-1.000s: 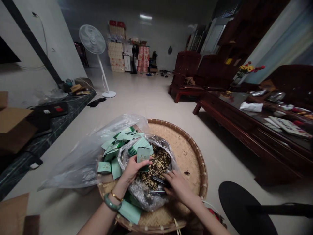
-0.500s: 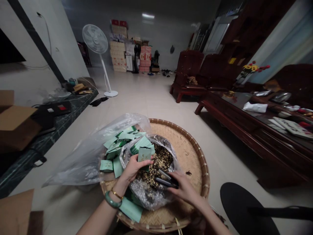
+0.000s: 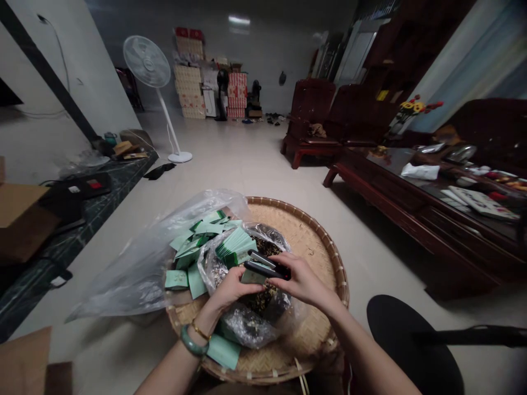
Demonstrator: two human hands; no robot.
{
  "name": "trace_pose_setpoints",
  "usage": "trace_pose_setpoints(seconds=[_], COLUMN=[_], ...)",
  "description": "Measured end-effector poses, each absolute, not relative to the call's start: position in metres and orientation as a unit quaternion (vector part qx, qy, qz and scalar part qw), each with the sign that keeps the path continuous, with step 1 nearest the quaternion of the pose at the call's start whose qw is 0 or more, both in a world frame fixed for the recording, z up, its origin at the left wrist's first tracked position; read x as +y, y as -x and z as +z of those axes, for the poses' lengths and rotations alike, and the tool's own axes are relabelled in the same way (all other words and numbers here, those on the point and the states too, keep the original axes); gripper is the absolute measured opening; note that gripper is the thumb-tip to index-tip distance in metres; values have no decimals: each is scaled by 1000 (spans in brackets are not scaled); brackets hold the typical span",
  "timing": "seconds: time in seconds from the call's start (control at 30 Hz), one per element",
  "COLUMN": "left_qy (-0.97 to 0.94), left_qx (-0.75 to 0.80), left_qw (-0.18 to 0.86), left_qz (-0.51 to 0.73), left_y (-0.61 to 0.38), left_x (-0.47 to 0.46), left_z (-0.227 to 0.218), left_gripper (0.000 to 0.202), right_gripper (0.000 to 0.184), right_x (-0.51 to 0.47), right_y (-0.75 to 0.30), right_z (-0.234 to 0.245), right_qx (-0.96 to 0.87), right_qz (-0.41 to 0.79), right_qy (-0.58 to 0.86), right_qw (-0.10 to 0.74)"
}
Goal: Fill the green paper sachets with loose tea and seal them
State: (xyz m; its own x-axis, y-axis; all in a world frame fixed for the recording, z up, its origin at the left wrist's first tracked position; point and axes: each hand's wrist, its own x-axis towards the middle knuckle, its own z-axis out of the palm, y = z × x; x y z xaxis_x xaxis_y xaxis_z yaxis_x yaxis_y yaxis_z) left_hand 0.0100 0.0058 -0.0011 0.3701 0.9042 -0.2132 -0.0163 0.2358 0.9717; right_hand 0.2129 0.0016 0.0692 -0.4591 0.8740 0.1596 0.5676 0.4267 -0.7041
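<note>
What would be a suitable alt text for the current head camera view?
A person's left hand holds a green packet; the right hand holds a black two-armed tool at its top. Below, a clear plastic bag of loose dark and pale bits and other green packets lie on a round bamboo tray.

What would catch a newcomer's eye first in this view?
Probably the hands at the centre: the left hand holds a pale green packet, and the right hand holds a black clamp-like tool right at it. Next, the fanned green packets just beyond the left hand, over the round woven bamboo tray. Farther back on the left stands a white pedestal fan.
</note>
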Motion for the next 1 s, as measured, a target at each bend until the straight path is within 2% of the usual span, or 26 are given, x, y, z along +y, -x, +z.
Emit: trace_pose_setpoints(seconds=[0.17, 0.33, 0.43, 0.57, 0.67, 0.9, 1.0], left_qy=[-494, -480, -488, -486, -456, -461, -450], left_qx=[462, 456, 463, 459, 449, 460, 462], left_qw=[646, 657, 655, 666, 690, 679, 687], left_qz=[355, 362, 345, 331, 337, 339, 335], left_y=[-11, -14, -14, -13, -13, -15, -15], left_x=[5, 4, 4, 5, 7, 12, 13], left_z=[-4, -4, -3, -4, -3, 3, 3], left_gripper=[40, 44, 41, 40, 42, 37, 35], right_gripper=[26, 25, 29, 43, 47, 26, 28], right_x=[-3, -5, 0, 9, 12, 13, 17], right_y=[-213, -212, -217, -234, -240, -219, -219], right_z=[68, 65, 60, 53, 52, 51, 47], right_qx=[-799, -796, -766, -704, -711, -742, -734], right_qz=[294, 276, 301, 345, 351, 353, 361], right_qy=[449, 458, 482, 521, 521, 491, 496], right_qw=[273, 281, 301, 337, 316, 290, 293])
